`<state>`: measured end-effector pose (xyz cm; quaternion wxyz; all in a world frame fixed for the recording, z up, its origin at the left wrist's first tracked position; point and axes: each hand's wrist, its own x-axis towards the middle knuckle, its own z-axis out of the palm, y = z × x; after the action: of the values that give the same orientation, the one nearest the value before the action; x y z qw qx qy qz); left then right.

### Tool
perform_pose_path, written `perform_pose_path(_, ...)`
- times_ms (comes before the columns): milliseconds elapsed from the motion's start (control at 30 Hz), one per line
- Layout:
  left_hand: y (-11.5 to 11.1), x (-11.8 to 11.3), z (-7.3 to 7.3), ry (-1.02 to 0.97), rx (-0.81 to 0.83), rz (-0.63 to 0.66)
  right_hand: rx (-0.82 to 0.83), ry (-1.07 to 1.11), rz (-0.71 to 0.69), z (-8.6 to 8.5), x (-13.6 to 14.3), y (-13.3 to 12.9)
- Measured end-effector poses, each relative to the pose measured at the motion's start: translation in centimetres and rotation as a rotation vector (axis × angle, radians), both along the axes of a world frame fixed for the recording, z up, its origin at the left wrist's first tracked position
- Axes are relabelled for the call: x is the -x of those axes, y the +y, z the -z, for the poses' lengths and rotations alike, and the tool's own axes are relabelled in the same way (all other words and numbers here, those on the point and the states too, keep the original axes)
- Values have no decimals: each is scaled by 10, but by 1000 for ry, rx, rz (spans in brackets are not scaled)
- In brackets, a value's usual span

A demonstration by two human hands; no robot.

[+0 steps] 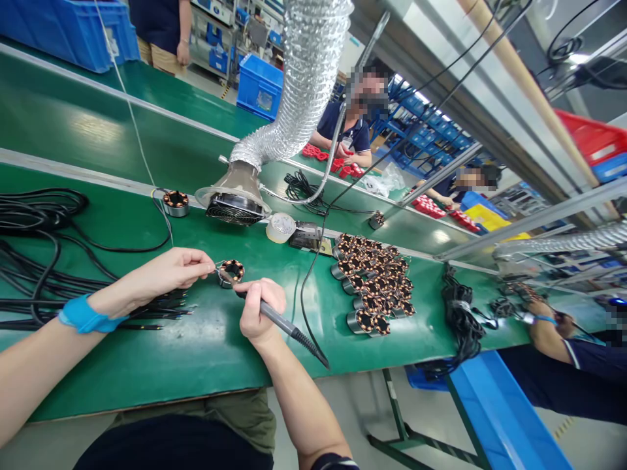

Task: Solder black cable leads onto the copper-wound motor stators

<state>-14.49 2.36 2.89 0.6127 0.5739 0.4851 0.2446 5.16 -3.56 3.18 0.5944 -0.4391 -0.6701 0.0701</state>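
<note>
My right hand (262, 307) is closed around a grey soldering iron (281, 320), whose tip reaches to a motor stator (231, 272) with copper windings. That stator stands on the green bench in front of me. My left hand (183, 266) is closed in a pinch at the stator's left side, with a thin wire (215, 266) at its fingertips. A thin pale strand (132, 117) hangs from above and runs down behind the left hand. A blue band (91, 314) circles my left wrist.
Black cables (39, 261) lie at the left. Another stator (176, 203) stands near the fume extractor hood (235, 196). Beside the hood are a round pale container (281, 228) and the iron's stand (308, 236). Several stators (372, 281) stand in rows at right. Co-workers sit beyond and at right.
</note>
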Motion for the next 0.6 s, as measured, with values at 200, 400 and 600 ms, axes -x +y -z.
perform_pose_path(200, -3, -3, -5, 5, -19, -19, -31, 30, -21, -5, 2, 2)
perform_pose_path(400, -4, -5, -7, 32, -29, -38, 10, 43, 18, -5, 2, 0)
perform_pose_path(600, -3, -3, -1, 47, -50, -32, 52, 90, 38, -1, 1, 1)
